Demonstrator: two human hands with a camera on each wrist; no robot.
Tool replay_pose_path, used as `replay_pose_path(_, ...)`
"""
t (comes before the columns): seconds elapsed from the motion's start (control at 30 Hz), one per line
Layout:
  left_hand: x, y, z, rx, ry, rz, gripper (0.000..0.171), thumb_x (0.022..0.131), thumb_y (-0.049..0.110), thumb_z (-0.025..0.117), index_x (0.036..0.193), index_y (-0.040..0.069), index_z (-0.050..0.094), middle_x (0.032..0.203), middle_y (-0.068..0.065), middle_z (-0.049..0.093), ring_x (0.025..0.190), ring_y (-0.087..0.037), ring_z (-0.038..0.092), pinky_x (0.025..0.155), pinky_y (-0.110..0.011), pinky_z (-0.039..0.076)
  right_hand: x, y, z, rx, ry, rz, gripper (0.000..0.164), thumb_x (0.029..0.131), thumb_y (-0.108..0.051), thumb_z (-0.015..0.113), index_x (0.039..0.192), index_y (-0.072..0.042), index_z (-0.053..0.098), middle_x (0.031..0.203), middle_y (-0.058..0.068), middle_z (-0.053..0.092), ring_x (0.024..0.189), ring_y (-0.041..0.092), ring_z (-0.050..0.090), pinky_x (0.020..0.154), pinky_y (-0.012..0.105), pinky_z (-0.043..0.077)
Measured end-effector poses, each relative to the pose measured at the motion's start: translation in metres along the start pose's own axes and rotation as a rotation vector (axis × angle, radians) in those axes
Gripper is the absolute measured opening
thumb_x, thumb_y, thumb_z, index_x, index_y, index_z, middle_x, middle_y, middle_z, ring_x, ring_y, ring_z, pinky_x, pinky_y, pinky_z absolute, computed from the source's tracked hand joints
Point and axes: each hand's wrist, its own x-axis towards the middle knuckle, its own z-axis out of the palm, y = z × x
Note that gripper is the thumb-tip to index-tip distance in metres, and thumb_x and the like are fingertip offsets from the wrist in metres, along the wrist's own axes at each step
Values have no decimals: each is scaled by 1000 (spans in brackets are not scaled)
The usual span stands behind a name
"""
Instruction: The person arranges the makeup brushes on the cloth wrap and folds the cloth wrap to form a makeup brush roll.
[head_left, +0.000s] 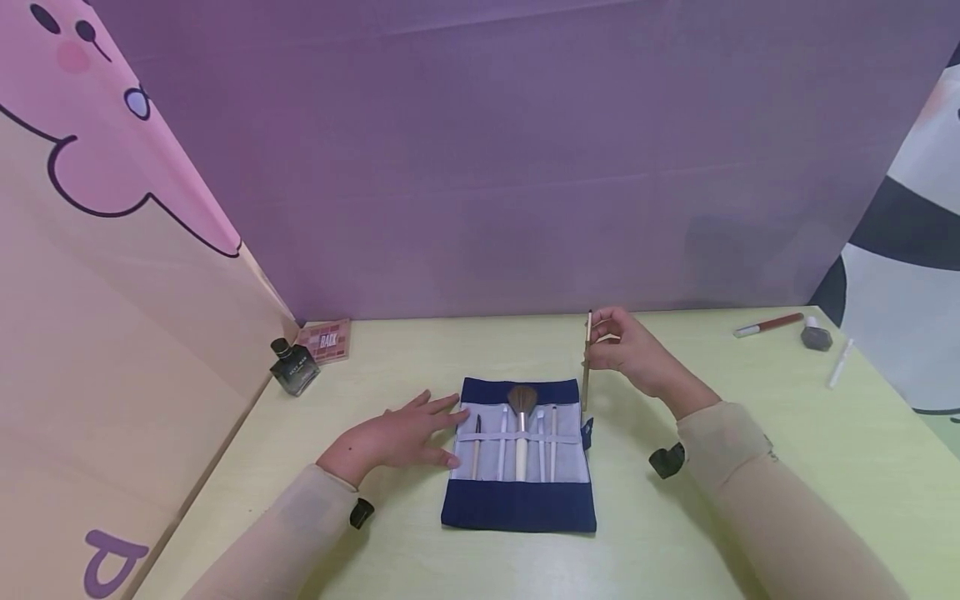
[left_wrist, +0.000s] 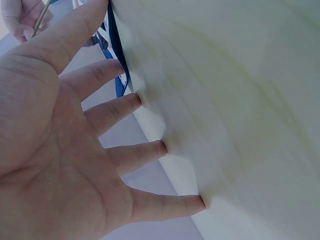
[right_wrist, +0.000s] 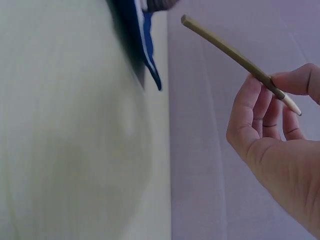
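Right hand: from here I see thumb and fingertips pinching a thin brush close to its dark-tipped upper end, the handle hanging nearly upright
Thin brush: its lower end is just beside the right edge of the brush roll; touching or clear of it, I can't tell
Brush roll: open and flat on the table, five brushes under its band
Left hand: fingers spread, a fingertip at the roll's left edge
Good handling: I'd say a light, steady pinch and gentle left-hand pressure, so the roll lies flat and the band isn't snagged
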Motion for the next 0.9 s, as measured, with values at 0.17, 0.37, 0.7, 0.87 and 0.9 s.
replay_pose_path(0.17,-1,1,-1,0,1,2,80,97,54,73,166,29,40,181,-5,22,167,-49,12,115,-91,20,2,7,9,-29,-37,14,37,94,6,65,121,-4,42,109,7,50,95,20,69,91,33,65)
replay_pose_path(0.37,0,0,0,2,1,6,80,97,54,73,167,30,40,181,-5,22,167,-49,12,115,-91,20,2,15,15,-59,-90,43,38,93,4,65,122,-2,42,108,7,50,93,19,67,89,34,63)
replay_pose_path(0.7,1,-2,1,2,3,8,81,97,55,73,167,30,39,181,-5,22,167,-49,12,115,-92,20,1,21,22,-100,-163,105,63,95,1,65,149,4,34,112,10,51,92,20,69,90,37,64)
replay_pose_path(0.87,0,0,0,5,2,11,81,97,55,72,167,30,39,181,-5,23,167,-49,13,115,-92,20,0,23,23,-118,-196,152,71,95,1,66,157,-3,32,109,10,54,90,23,71,89,38,64)
replay_pose_path(0.9,0,0,0,6,2,11,81,97,55,72,167,30,39,181,-5,23,167,-50,13,115,-92,20,-1,24,23,-119,-201,159,71,96,1,65,158,-5,32,108,10,54,90,23,71,89,37,64)
